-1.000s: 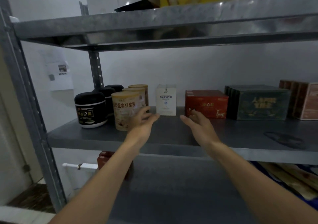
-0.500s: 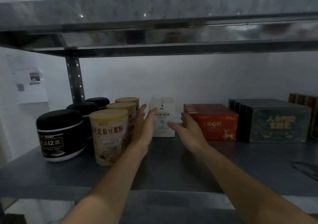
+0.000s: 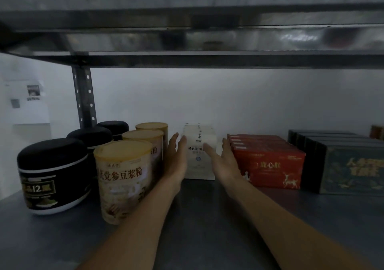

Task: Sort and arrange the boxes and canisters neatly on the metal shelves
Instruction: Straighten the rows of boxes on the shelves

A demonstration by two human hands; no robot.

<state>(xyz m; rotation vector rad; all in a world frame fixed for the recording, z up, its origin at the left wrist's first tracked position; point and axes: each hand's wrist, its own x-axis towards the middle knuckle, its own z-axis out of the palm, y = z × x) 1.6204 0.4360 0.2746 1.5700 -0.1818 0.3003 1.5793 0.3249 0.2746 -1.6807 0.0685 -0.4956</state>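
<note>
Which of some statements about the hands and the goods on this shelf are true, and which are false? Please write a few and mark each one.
1. The left hand and the right hand reach to either side of the white box. True.
2. The red boxes stand to the right of the white box. True.
3. The right hand grips a red box. False: its fingers are straight and it holds nothing.
4. The beige canisters stand furthest left on the shelf. False: the black jars stand to the left of them.
</note>
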